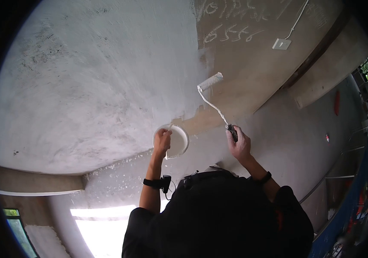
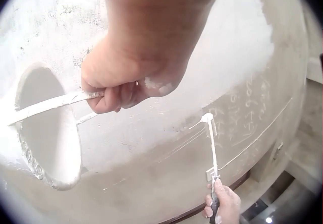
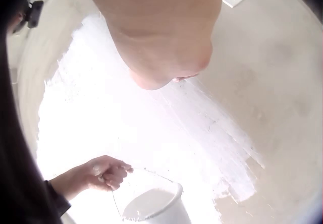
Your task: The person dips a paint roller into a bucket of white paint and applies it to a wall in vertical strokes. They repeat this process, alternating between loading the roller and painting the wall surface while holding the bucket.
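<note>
My left hand grips the handle of a white bucket and holds it up in front of the wall. The left wrist view shows the fingers curled round the paint-coated handle, with the open bucket hanging to the left. Pale paint lies inside the bucket in the right wrist view. My right hand grips the dark handle of a paint roller. The roller's white-caked metal arm slants up and left, and its pale sleeve overlaps the bare wall by the painted edge. White smears mark both hands.
White paint covers the left part of the wall; the right part is bare tan plaster with chalk writing. A switch plate with a cable sits at upper right. White drops spatter the grey floor. Shelves and clutter stand far right.
</note>
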`<act>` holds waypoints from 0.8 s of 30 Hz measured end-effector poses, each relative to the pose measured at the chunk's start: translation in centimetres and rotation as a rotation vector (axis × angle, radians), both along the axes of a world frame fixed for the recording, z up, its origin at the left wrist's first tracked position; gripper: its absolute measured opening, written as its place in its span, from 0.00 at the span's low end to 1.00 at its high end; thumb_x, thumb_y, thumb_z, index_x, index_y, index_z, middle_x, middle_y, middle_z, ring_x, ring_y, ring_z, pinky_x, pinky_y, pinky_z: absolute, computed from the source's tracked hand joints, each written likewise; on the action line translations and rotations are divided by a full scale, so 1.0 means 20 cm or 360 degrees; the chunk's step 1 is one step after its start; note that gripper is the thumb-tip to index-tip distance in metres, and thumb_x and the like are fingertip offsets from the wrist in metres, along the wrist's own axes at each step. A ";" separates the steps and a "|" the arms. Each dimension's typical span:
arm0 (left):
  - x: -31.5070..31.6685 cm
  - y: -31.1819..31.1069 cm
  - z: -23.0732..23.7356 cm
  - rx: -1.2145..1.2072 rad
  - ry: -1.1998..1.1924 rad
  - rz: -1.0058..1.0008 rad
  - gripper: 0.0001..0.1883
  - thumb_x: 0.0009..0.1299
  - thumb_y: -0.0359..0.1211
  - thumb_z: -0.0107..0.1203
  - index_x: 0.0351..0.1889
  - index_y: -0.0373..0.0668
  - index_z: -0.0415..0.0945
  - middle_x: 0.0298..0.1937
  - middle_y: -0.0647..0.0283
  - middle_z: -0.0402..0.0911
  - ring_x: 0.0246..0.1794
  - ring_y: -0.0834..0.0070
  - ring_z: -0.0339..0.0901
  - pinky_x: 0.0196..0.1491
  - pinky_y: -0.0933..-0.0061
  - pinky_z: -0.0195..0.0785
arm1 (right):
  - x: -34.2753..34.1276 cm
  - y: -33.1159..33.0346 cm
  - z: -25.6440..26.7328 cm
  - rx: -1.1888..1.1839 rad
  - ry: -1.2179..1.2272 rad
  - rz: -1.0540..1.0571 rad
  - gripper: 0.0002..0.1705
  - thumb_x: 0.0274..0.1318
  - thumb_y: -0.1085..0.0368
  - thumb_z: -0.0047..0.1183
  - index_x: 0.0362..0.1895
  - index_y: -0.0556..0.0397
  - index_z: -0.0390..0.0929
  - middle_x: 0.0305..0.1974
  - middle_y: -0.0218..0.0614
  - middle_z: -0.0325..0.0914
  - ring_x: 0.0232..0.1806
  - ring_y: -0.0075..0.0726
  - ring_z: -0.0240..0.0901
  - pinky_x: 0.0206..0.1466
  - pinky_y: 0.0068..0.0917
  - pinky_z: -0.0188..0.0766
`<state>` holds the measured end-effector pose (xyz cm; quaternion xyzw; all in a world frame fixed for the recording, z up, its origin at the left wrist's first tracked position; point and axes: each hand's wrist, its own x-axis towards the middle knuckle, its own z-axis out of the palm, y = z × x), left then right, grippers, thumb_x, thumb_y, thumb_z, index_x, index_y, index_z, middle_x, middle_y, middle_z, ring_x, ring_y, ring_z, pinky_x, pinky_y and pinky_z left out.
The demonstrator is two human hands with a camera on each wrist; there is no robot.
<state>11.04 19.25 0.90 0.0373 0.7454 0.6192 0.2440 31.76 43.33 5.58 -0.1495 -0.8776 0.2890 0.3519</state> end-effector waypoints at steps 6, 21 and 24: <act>0.04 -0.05 0.01 -0.0038 -0.0010 0.0085 0.13 0.67 0.36 0.52 0.37 0.34 0.73 0.17 0.66 0.67 0.13 0.77 0.65 0.16 0.73 0.59 | -0.45 0.11 0.28 0.0018 0.0475 -0.0009 0.15 0.61 0.61 0.56 0.45 0.59 0.72 0.31 0.44 0.80 0.29 0.47 0.79 0.32 0.34 0.74; 0.20 -0.13 0.04 -0.0265 0.0041 0.0054 0.14 0.67 0.38 0.52 0.38 0.34 0.75 0.17 0.64 0.70 0.13 0.77 0.67 0.18 0.71 0.59 | -0.96 0.20 0.72 0.0056 0.0841 0.0121 0.13 0.63 0.60 0.51 0.43 0.58 0.71 0.31 0.48 0.79 0.31 0.55 0.78 0.33 0.40 0.73; 0.19 -0.13 0.04 -0.0294 0.0044 0.0068 0.14 0.67 0.38 0.53 0.38 0.34 0.75 0.17 0.64 0.70 0.13 0.77 0.68 0.17 0.72 0.59 | -0.97 0.17 0.63 -0.0048 0.0483 0.0059 0.14 0.66 0.58 0.47 0.42 0.58 0.68 0.31 0.53 0.78 0.33 0.62 0.76 0.33 0.46 0.72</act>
